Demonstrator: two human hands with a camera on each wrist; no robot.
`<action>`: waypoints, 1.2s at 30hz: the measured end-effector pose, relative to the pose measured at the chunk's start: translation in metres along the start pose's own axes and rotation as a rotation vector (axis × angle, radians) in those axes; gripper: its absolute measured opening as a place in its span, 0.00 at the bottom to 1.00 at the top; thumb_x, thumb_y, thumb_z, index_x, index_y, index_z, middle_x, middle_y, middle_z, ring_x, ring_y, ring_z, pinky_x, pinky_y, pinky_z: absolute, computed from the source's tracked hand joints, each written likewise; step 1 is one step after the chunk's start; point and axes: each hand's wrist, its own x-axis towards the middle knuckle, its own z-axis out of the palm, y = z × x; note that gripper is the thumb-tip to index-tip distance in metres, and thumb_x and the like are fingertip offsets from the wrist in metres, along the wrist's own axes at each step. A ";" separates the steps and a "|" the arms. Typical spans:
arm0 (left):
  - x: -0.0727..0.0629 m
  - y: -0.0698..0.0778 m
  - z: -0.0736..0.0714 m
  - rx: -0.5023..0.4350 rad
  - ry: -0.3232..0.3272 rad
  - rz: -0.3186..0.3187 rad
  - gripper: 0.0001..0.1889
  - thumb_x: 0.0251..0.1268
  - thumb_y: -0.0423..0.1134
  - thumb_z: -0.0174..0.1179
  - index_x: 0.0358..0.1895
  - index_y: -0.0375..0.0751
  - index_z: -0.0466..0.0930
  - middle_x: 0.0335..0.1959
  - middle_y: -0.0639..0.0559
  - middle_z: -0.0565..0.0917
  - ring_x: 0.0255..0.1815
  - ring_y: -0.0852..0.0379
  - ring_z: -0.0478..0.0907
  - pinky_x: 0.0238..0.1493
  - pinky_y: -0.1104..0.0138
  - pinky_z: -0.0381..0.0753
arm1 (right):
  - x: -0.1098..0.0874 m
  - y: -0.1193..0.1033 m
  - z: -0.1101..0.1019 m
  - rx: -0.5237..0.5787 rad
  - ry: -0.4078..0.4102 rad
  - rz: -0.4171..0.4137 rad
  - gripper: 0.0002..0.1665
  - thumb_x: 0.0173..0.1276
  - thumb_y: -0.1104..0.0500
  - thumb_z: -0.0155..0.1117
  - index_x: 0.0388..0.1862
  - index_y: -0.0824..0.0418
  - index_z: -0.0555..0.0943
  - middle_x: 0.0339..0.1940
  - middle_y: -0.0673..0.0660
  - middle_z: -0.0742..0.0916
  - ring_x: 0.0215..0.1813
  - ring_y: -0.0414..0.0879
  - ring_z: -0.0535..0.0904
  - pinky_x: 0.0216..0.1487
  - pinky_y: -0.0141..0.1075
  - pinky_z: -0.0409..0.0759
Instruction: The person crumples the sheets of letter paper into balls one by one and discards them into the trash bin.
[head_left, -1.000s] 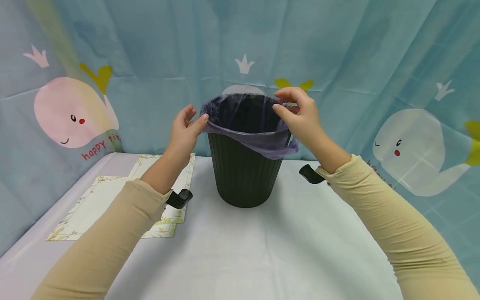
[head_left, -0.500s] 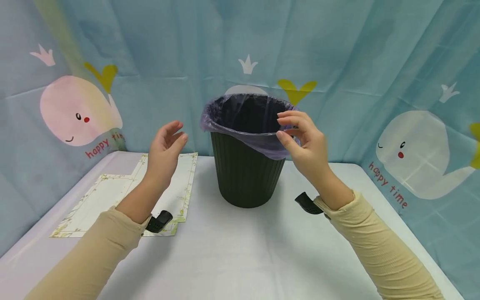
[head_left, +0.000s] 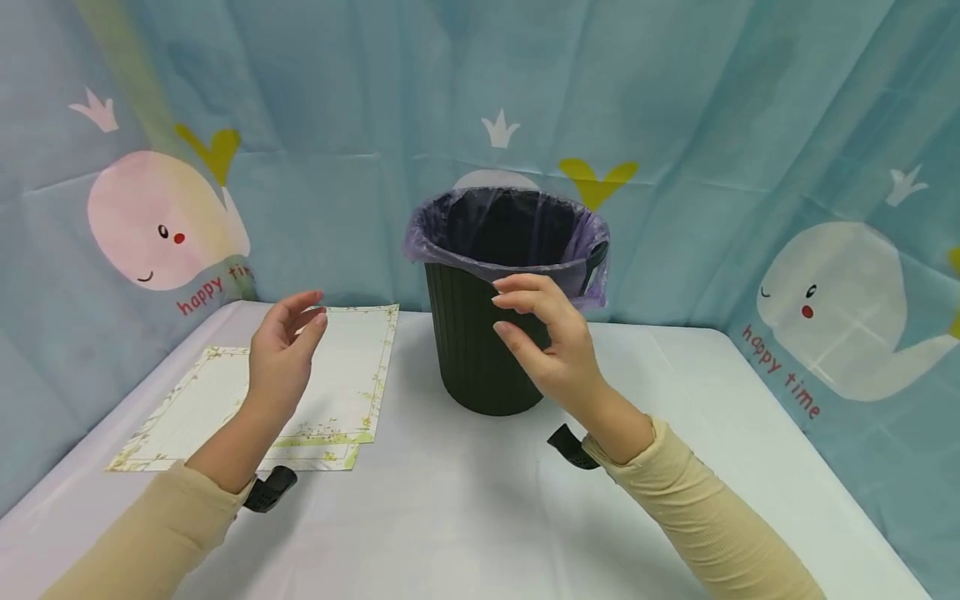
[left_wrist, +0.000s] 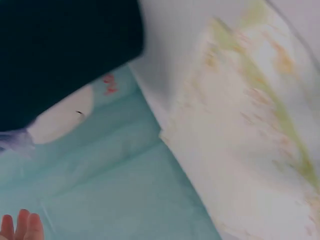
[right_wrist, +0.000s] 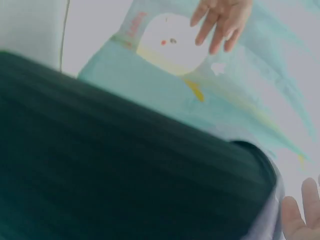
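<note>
A dark green ribbed trash can [head_left: 480,350] stands upright at the back of the table. A thin purple trash bag [head_left: 431,233] lines it, its edge folded over the rim; at the right the folded part hangs lower. My left hand [head_left: 281,358] is in the air left of the can, above the paper sheets, fingers loosely bent and holding nothing. In front of the can's right side hovers my right hand [head_left: 555,350], thumb and fingers apart with nothing between them. The right wrist view shows the can's wall [right_wrist: 125,165] up close, with fingertips [right_wrist: 295,220] near the bag's edge.
Two overlapping white sheets with floral borders [head_left: 345,358] lie on the left of the white table [head_left: 450,517]. A light blue curtain [head_left: 337,233] with whale prints surrounds the back and sides. A black strap-like piece [head_left: 573,447] sits at each wrist.
Both hands have let go of the bag's rim. The left hand has moved left and down, away from the can; the right has dropped down and left in front of it.
</note>
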 end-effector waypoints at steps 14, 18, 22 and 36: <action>0.010 -0.064 -0.059 0.274 -0.427 -0.117 0.42 0.73 0.44 0.55 0.77 0.32 0.38 0.75 0.28 0.48 0.71 0.27 0.49 0.62 0.34 0.53 | -0.019 0.023 0.077 0.196 -0.217 0.556 0.24 0.63 0.70 0.66 0.59 0.70 0.74 0.58 0.64 0.78 0.56 0.57 0.76 0.49 0.45 0.80; 0.015 -0.084 -0.076 0.356 -0.542 -0.124 0.49 0.69 0.45 0.60 0.78 0.39 0.30 0.75 0.28 0.41 0.72 0.24 0.42 0.60 0.30 0.49 | -0.020 0.034 0.098 0.230 -0.294 0.838 0.36 0.64 0.63 0.69 0.70 0.60 0.68 0.68 0.56 0.73 0.63 0.52 0.73 0.54 0.41 0.77; 0.022 -0.102 -0.087 0.419 -0.620 -0.111 0.54 0.64 0.45 0.65 0.77 0.37 0.28 0.75 0.25 0.39 0.72 0.23 0.37 0.61 0.29 0.45 | -0.020 0.047 0.118 0.247 -0.378 1.014 0.49 0.62 0.57 0.73 0.77 0.51 0.58 0.75 0.49 0.65 0.68 0.50 0.69 0.58 0.42 0.75; 0.040 -0.137 -0.109 0.554 -0.709 -0.227 0.63 0.53 0.50 0.72 0.74 0.25 0.29 0.70 0.17 0.34 0.70 0.21 0.29 0.63 0.31 0.37 | -0.037 0.095 0.172 0.211 -0.809 1.138 0.64 0.60 0.51 0.74 0.80 0.49 0.39 0.80 0.47 0.45 0.79 0.46 0.39 0.75 0.48 0.46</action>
